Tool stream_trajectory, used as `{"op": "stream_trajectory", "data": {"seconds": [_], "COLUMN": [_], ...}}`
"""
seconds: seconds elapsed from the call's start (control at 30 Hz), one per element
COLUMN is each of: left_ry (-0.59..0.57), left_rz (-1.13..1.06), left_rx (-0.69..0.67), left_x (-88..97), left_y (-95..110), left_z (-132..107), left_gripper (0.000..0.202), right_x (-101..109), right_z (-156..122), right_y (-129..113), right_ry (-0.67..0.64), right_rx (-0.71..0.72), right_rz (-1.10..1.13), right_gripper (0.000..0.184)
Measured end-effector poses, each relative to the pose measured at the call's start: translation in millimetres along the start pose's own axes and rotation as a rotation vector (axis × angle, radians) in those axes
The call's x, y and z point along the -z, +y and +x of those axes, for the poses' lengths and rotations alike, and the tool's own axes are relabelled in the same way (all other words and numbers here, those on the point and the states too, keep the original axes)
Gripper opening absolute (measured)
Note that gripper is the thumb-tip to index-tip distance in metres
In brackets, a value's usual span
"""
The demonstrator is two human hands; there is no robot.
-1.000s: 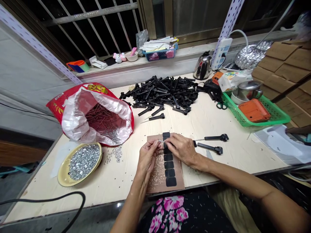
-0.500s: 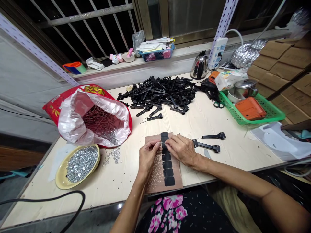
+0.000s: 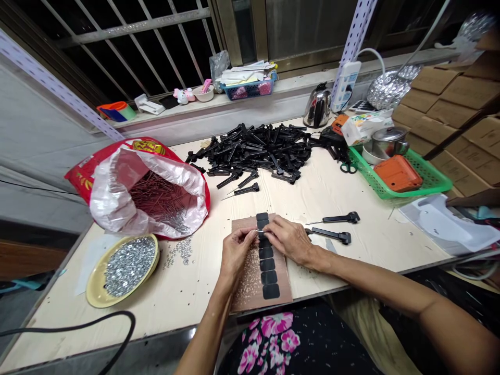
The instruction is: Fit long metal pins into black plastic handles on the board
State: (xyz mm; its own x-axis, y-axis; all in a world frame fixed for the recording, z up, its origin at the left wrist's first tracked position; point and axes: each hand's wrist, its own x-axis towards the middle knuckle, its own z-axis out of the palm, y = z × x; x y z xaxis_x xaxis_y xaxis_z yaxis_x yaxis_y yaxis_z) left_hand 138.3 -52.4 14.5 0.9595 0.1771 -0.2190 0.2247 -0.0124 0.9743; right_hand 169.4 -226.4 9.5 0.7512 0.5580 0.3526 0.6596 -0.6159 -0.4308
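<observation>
My left hand and my right hand meet over a brown board that carries a column of black pads. Both hands are closed in a pinch around a thin metal pin held level between them. What the left fingertips press onto the pin is too small to make out. The right hand hides the upper pads. Two black handled tools lie on the table just right of my right hand.
A pile of black handles lies at the back. A red and white bag of pins sits at the left, a yellow dish of small metal beads in front of it. At the right stands a green basket. A black cable crosses the near left edge.
Both hands stay pinched together at the pin over the board. The view has drifted slightly, and nothing on the table has visibly moved.
</observation>
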Motion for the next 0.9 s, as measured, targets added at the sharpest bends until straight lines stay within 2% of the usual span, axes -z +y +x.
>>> {"op": "stream_trajectory", "data": {"seconds": [0.07,0.2,0.27,0.47,0.53,0.6,0.77,0.83,0.9], "left_ry": [0.002,-0.010,-0.028,-0.056,-0.051,0.003,0.121,0.150,0.173], "left_rz": [0.018,0.080,0.097,0.073,0.122,0.217,0.399,0.420,0.422], "left_rx": [0.002,-0.009,0.000,0.026,0.002,-0.063,-0.240,-0.269,-0.275], "left_x": [-0.1,0.6,0.1,-3.8,-2.4,0.7,6.3,6.0,4.8], "left_y": [1.1,3.5,3.1,-2.6,-3.0,-3.3,-13.8,-20.6,-26.0], "left_z": [-0.9,-0.8,0.2,0.6,-0.3,-1.7,-5.9,-7.5,-8.5], "left_gripper": [0.029,0.029,0.029,0.034,0.037,0.038,0.031,0.031,0.031], "right_x": [-0.6,-2.7,-2.0,6.6,8.9,9.8,2.3,-3.3,-7.5], "right_z": [0.6,1.2,-0.2,-7.2,-5.3,-0.1,6.8,-0.4,-9.7], "right_y": [0.9,3.5,4.0,13.8,23.4,34.3,49.1,47.5,44.6], "right_ry": [-0.014,-0.120,-0.131,-0.095,-0.097,-0.099,-0.103,-0.118,-0.153], "right_rx": [-0.012,-0.137,-0.150,-0.111,-0.101,-0.077,0.061,0.191,0.399], "right_rz": [0.001,0.196,0.240,0.134,0.085,0.008,-0.206,-0.232,-0.232], "right_gripper": [0.021,0.022,0.021,0.019,0.018,0.019,0.024,0.023,0.023]}}
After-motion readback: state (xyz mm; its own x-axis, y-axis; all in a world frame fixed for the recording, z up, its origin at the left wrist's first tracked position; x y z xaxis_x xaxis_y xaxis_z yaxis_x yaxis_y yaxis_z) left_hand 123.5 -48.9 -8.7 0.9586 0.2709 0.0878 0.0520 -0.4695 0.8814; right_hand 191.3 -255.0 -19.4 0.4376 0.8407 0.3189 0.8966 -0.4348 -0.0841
